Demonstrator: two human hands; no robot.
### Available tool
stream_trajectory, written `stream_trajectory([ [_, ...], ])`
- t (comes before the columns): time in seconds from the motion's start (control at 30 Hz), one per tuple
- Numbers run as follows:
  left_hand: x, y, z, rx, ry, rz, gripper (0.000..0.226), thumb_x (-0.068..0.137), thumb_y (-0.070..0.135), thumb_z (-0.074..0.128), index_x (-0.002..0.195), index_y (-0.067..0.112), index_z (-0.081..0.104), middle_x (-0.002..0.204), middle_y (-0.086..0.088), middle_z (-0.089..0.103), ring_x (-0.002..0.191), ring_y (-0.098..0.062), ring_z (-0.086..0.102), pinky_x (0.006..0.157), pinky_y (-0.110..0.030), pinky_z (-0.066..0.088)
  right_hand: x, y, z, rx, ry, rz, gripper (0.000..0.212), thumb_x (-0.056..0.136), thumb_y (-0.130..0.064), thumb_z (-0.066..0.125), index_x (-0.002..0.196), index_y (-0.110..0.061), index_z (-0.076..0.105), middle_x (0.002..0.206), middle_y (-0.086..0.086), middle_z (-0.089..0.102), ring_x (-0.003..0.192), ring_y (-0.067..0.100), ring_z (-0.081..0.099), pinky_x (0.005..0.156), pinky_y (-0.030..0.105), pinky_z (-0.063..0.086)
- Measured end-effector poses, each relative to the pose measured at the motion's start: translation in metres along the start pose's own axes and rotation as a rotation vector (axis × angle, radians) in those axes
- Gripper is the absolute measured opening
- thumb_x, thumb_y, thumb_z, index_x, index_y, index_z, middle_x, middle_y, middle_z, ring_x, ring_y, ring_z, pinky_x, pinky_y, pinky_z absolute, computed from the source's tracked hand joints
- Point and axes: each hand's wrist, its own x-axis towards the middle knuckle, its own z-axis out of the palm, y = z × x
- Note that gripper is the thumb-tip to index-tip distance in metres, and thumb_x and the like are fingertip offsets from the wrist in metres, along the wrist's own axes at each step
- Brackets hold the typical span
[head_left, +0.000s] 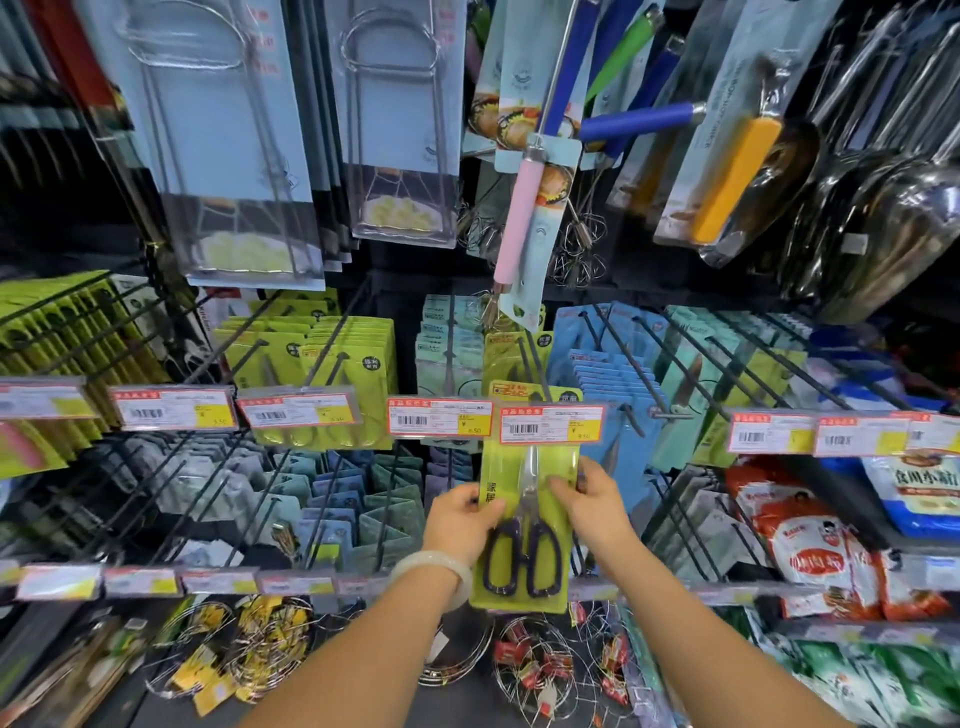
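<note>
Two hands hold one green blister pack of scissors (524, 525) upright in front of a shop's hook display, seen from the head camera. The left hand (460, 522), a pale bangle (434, 571) on its wrist, grips the pack's left edge with its thumb across the front; the right hand (597, 506) pinches the right edge, thumb on the front and fingers curled behind. The scissors inside point blades up, their dark purple handle loops near the pack's lower end. The pack's top sits just behind a red-bordered price tag (551, 424) at the end of a hook, with more green packs hanging on the same rail behind it. Left of it hang other green scissor packs (345, 358) and to the right, blue carded packs (602, 364). Above, a pink-handled whisk (517, 218) hangs on its card, with clear packs of wire tongs (234, 140) farther left. Lower down lie loose wire racks (540, 665), and at right stand red and white food bags (810, 545).
</note>
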Motion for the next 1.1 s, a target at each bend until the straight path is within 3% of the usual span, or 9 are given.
stream_trajectory([
  [0.13,0.016,0.006,0.005,0.153,0.024,0.007,0.008,0.09,0.018,0.059,0.098,0.018,0.061,0.082,0.003,0.062,0.073,-0.01,0.057,0.069,-0.022,0.044,0.024,0.0,0.006,-0.103,0.009,0.063,0.022,0.093,-0.019,0.054,0.113,-0.01,0.056,0.082,0.002,0.059,0.064,0.015,0.05,0.063,0.028,0.041],
  [0.23,0.026,0.0,0.007,0.308,0.006,-0.038,0.031,0.092,0.026,0.054,0.118,0.01,0.059,0.116,-0.012,0.065,0.105,-0.028,0.06,0.09,-0.031,0.048,0.03,-0.001,0.012,-0.22,-0.024,0.148,0.039,0.096,-0.032,0.047,0.125,-0.006,0.047,0.097,0.006,0.054,0.092,0.026,0.056,0.078,0.031,0.042],
  [0.33,0.027,-0.013,0.001,0.376,-0.037,-0.124,0.058,0.093,0.035,0.052,0.143,0.011,0.034,0.14,-0.011,0.049,0.127,-0.029,0.048,0.105,-0.035,0.04,0.023,0.003,0.021,-0.338,-0.047,0.253,0.055,0.098,-0.035,0.043,0.139,-0.002,0.03,0.127,0.021,0.052,0.119,0.034,0.051,0.092,0.033,0.041],
  [0.47,0.021,-0.038,-0.037,0.696,0.003,-0.136,0.066,0.088,0.041,0.057,0.142,0.014,0.03,0.141,-0.012,0.042,0.129,-0.033,0.043,0.106,-0.041,0.038,0.01,0.012,0.054,-0.604,-0.212,0.211,0.039,0.094,-0.03,0.052,0.123,-0.006,0.043,0.119,0.022,0.055,0.11,0.031,0.056,0.092,0.033,0.044],
  [0.57,0.012,-0.048,-0.086,0.98,0.03,-0.144,0.071,0.086,0.04,0.059,0.144,0.016,0.024,0.146,-0.012,0.033,0.137,-0.032,0.029,0.111,-0.045,0.029,-0.003,-0.001,0.099,-0.818,-0.367,0.058,0.034,0.093,-0.029,0.053,0.119,-0.008,0.045,0.127,0.019,0.053,0.119,0.032,0.051,0.09,0.032,0.042],
  [0.8,-0.027,-0.056,-0.242,1.21,0.264,-0.231,0.069,0.089,0.036,0.054,0.146,0.017,0.02,0.153,-0.011,0.023,0.143,-0.03,0.018,0.116,-0.047,0.02,-0.051,-0.072,0.252,-1.025,-0.656,-0.363,0.05,0.091,-0.03,0.053,0.134,-0.011,0.037,0.14,0.013,0.039,0.13,0.032,0.035,0.102,0.037,0.035],
  [0.97,-0.081,-0.071,-0.375,1.223,0.437,-0.373,0.065,0.094,0.033,0.048,0.148,0.017,0.016,0.154,-0.01,0.019,0.144,-0.031,0.014,0.116,-0.05,0.018,-0.106,-0.139,0.379,-1.055,-0.779,-0.674,0.056,0.093,-0.029,0.052,0.141,-0.011,0.028,0.147,0.012,0.032,0.137,0.031,0.027,0.111,0.039,0.027],
  [1.1,-0.133,-0.083,-0.476,1.153,0.592,-0.504,0.061,0.092,0.028,0.05,0.145,0.016,0.023,0.153,-0.01,0.024,0.144,-0.03,0.016,0.116,-0.05,0.018,-0.161,-0.184,0.479,-1.048,-0.844,-0.903,0.062,0.093,-0.027,0.054,0.145,-0.011,0.025,0.15,0.011,0.028,0.141,0.03,0.022,0.116,0.04,0.023],
])
